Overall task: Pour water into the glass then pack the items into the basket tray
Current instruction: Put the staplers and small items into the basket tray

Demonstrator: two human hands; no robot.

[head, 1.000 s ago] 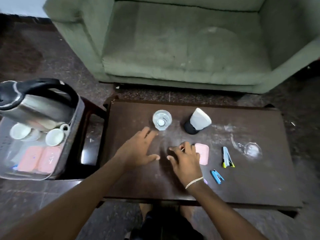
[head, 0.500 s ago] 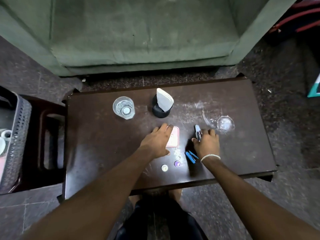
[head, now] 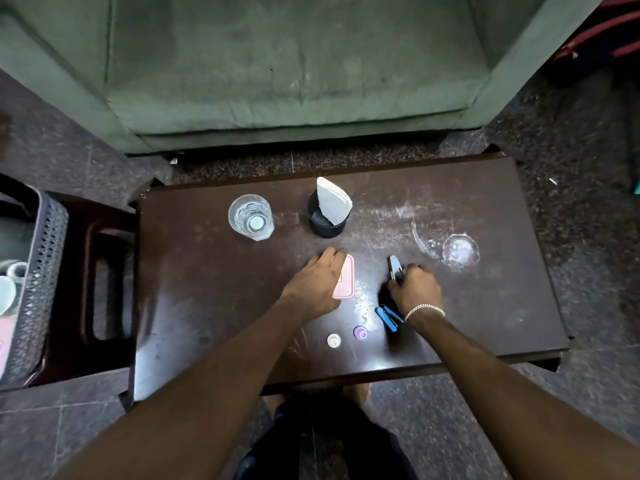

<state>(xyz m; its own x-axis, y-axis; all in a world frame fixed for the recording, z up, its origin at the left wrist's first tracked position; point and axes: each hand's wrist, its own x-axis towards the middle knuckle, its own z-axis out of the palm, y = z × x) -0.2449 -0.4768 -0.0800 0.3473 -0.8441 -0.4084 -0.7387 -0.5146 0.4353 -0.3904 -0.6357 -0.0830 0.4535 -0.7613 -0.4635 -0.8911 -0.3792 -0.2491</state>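
Packing now: my right hand (head: 415,289) is curled shut on the grey stapler (head: 394,268), its long axis pointing to twelve o'clock. My left hand (head: 317,284) lies flat, fingers together, on the pink box (head: 346,280). The basket tray (head: 45,271) waits well off at nine o'clock, nearer my left arm

The left hand (head: 317,282) covers the near-left part of the pink case (head: 345,278), and the right hand (head: 414,289) hides the lower end of the grey stapler (head: 394,268) and part of the blue stapler (head: 386,317). The grey basket tray (head: 45,271) is cut off by the left edge, its contents reduced to partial white cups (head: 7,289) and a pink sliver. The two small round items (head: 334,340) near the table's front edge are too small to identify.
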